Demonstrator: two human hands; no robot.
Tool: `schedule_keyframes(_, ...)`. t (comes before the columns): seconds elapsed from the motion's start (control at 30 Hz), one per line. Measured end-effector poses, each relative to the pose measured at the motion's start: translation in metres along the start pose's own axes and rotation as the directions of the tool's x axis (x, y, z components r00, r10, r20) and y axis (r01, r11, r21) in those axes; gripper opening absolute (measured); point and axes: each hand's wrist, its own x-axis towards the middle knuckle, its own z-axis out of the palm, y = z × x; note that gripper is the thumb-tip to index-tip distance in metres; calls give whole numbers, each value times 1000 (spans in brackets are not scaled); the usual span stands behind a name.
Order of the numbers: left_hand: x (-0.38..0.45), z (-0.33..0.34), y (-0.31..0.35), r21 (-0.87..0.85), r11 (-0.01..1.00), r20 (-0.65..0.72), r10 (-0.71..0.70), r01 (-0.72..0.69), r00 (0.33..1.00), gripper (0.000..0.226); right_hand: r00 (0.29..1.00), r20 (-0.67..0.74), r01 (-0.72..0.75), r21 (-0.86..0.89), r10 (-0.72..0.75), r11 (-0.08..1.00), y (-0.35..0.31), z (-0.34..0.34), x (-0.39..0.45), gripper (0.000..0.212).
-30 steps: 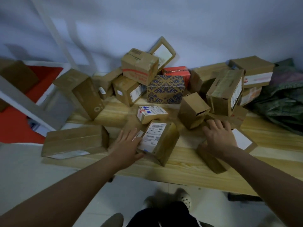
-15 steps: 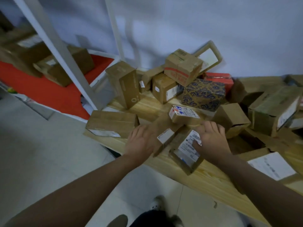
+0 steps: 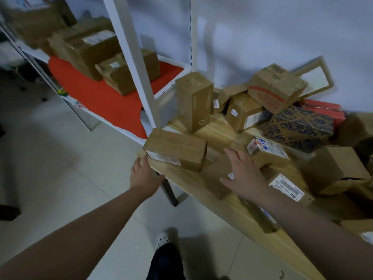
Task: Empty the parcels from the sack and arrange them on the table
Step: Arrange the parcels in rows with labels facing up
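Parcels crowd the wooden tabletop (most piled against the wall). Our left hand touches the long brown box at the tabletop's corner, grip loose; our right hand lies flat, fingers spread, on a small carton.

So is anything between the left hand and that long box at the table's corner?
Nothing visible. The left hand is already at the near end of the long box, at the table corner. The right hand lies flat on another box beside it.
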Motion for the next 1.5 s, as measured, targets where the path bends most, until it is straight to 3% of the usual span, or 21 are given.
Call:
schedule_keyframes(0.13, 47, -16, -12, -126, 992, 47, -16, 22, 999, 94, 990, 82, -121, 71, 115, 990, -35, 12, 49, 115)
schedule_keyframes(0.27, 90, -30, -20, -219, 975, 221, 26, 24, 975, 83, 950, 226, -248, 136, 214, 959, -51, 37, 90, 125)
schedule_keyframes(0.33, 109, -37, -26, -210, 978, 297, 54, 10, 953, 67, 937, 235, -311, 227, 258, 923, -53, 44, 102, 116)
schedule_keyframes(0.4, 127, -45, -27, -243, 970, 282, 74, -4, 956, 46, 928, 218, -364, 375, 300, 853, -56, 41, 109, 96)
schedule_keyframes(0.53, 152, -62, -16, -352, 935, 177, 105, -36, 979, 32, 822, 336, -557, 638, 459, 531, -62, 23, 119, 44)
schedule_keyframes(0.6, 160, -64, -12, -365, 930, 191, 118, -41, 975, 38, 773, 398, -628, 589, 493, 509, -68, 23, 121, 37)
schedule_keyframes(0.7, 163, -61, -13, -311, 950, 303, 130, -30, 944, 51, 747, 423, -665, 466, 512, 584, -78, 31, 122, 51)
schedule_keyframes(0.77, 164, -58, -14, -277, 959, 313, 147, -58, 938, 56, 758, 346, -653, 398, 554, 645, -81, 31, 128, 62)
schedule_keyframes(0.87, 168, -59, -7, -184, 959, 143, 245, -218, 959, 48, 814, 48, -554, 361, 578, 750, -78, 20, 148, 71)
schedule_keyframes(0.93, 169, -62, 6, -164, 934, 77, 331, -316, 940, 42, 845, -183, -423, 347, 503, 837, -78, 5, 166, 77)
schedule_keyframes(1.0, 171, -65, 23, -203, 918, 93, 365, -341, 926, 41, 855, -328, -297, 325, 402, 898, -82, -16, 187, 89)
schedule_keyframes(1.13, 176, -65, 48, -269, 922, 163, 329, -278, 930, 44, 886, -347, -242, 221, 308, 945, -92, -52, 243, 117)
schedule_keyframes(1.3, 179, -71, 72, -464, 885, 281, 184, -35, 942, 46, 937, -127, -331, -13, 326, 944, -81, -63, 284, 124)
schedule_keyframes(1.4, 189, -74, 89, -683, 659, 434, 19, 315, 901, 53, 958, -122, -260, 26, 261, 965, -67, -59, 274, 123)
schedule_keyframes(1.5, 195, -71, 98, -693, 465, 612, -24, 551, 790, 80, 976, -145, -137, 167, 162, 976, -50, -59, 248, 126)
